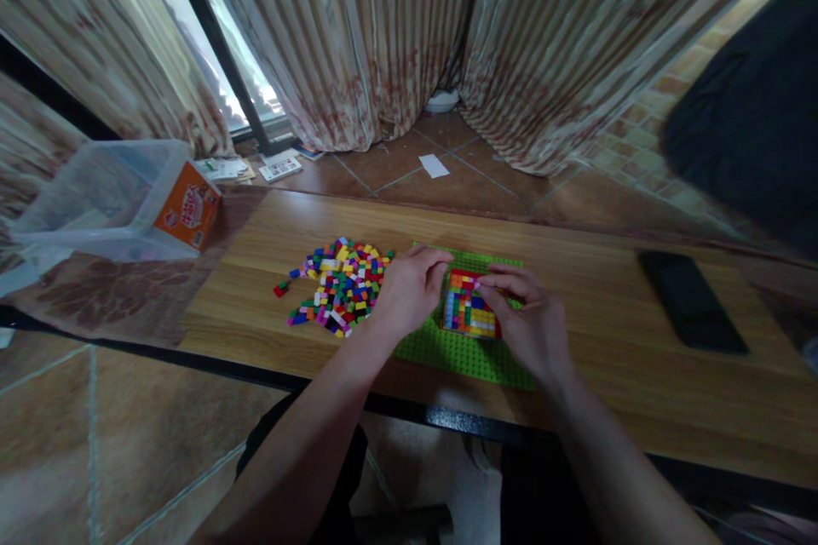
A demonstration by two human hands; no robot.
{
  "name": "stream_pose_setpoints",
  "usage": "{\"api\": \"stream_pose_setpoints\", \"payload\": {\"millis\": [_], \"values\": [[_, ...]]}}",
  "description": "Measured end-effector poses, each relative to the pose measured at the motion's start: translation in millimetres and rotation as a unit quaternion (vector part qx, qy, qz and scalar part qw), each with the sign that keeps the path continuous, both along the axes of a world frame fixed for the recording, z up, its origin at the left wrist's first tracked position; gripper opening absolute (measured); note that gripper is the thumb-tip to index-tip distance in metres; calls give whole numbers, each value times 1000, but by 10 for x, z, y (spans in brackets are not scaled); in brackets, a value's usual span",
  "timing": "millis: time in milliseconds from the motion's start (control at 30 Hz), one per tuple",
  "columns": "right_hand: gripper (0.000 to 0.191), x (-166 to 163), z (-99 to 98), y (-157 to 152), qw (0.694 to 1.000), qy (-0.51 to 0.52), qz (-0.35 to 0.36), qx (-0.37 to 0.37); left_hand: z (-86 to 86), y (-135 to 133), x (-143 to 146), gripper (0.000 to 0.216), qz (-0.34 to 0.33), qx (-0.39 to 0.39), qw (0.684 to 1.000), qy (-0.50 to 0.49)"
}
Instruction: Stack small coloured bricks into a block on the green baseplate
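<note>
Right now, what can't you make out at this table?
All in the head view:
Whether the left hand holds anything: its own fingers hide it.
The right hand's exact contact with the bricks: too small and blurred.
Part of the green board: covered by the hands and bricks.
The dark shape: cut off by the right edge.

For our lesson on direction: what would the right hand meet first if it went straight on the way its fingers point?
The right hand points leftward over the multicoloured brick build, so it would probably meet that first; depth is unclear, and if it clears it, the left hand comes next.
</note>
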State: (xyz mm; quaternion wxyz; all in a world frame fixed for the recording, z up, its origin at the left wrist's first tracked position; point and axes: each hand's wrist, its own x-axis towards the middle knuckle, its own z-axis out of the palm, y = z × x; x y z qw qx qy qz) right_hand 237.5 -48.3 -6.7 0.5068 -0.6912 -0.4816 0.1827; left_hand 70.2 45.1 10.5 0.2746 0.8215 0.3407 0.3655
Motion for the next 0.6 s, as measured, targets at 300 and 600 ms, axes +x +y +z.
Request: {"api": "stream_pose_setpoints", "payload": {"millis": [300, 600], "values": [[27, -35, -1, 60, 982, 179, -44, -38, 9, 0, 3, 19, 0, -4, 1000, 4], [41, -75, 47, 81, 961, 268, -33, -59, 10, -8, 1, 19, -1, -6, 1000, 6]]}}
